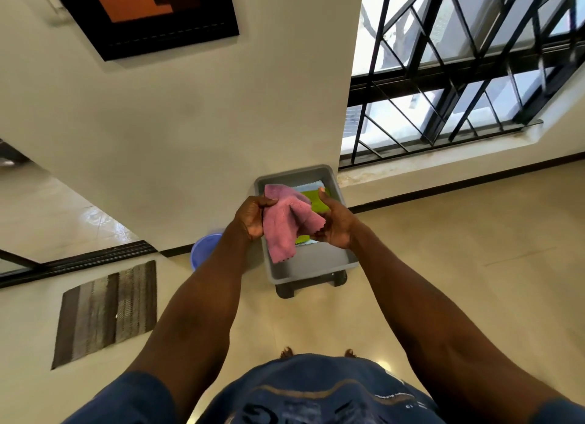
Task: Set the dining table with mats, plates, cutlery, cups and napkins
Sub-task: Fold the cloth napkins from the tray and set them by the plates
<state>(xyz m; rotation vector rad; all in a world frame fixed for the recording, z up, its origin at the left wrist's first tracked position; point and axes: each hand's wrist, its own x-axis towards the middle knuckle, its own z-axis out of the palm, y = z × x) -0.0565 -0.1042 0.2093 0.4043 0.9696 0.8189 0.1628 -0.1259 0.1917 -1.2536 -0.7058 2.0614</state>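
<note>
In the head view, at the centre of the frame, the left hand [253,216] is curled round the upper corner of a pink, soft, scallop-edged cloth napkin [285,224], while the right hand [335,224] pinches the napkin's right edge between fingertips and palm, its thumb standing up straight. The napkin hangs crumpled between both hands, lifted over the grey rectangular plastic tub [316,265] that sits on a dark low stand on the floor against the wall. The risk I see is that the limp fabric slides out of the light right-hand pinch and drops back into the tub or onto the floor, since most of the cloth dangles free below the left hand; it could also be carried off bunched, which would leave it creased for the table. Inside the tub, a lime-green flat cloth [311,203] lies over a pale blue cloth [308,188] with a zigzag edge; whether more lies beneath them cannot be told. Just left of the tub, partly hidden by the left forearm, a blue round plastic basin [204,249] stands on the floor; its contents are not visible. No dining table appears in the frame.
</note>
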